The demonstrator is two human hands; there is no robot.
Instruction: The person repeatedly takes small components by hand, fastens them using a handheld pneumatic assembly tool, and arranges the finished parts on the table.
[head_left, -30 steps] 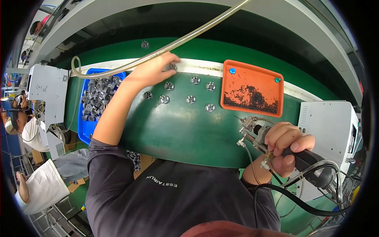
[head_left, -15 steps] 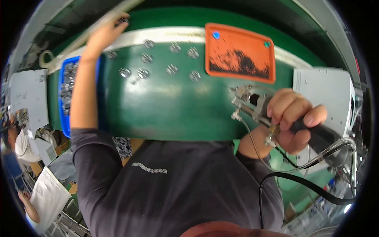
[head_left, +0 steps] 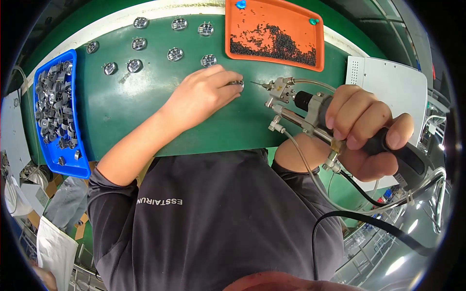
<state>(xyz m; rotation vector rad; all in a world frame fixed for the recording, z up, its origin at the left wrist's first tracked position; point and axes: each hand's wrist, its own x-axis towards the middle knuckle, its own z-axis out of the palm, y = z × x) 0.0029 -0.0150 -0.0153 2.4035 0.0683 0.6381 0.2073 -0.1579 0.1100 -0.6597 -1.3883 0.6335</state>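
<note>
My left hand [head_left: 201, 94] is at the middle of the green table, its fingertips pinched on a small round metal part [head_left: 236, 83] that is mostly hidden. My right hand [head_left: 366, 128] is wrapped around the dark grey handle of an electric screwdriver [head_left: 315, 114] with metal fittings and hoses. Its thin tip [head_left: 255, 83] points left at the held part, a short gap apart. Several similar round metal parts [head_left: 175, 54] lie in loose rows beyond my left hand; one [head_left: 208, 60] is just past its knuckles.
An orange tray [head_left: 272, 58] with tiny black pieces, probably screws, stands at the far side. At the left is a blue tray [head_left: 81, 145] full of round parts. A white metal box [head_left: 388, 87] flanks the table on the right. A black cord [head_left: 369, 220] hangs below the screwdriver.
My left hand has come from the far left edge to the middle, bringing a round part near the screwdriver's tip. My right hand still grips the screwdriver. The whole view has shifted.
</note>
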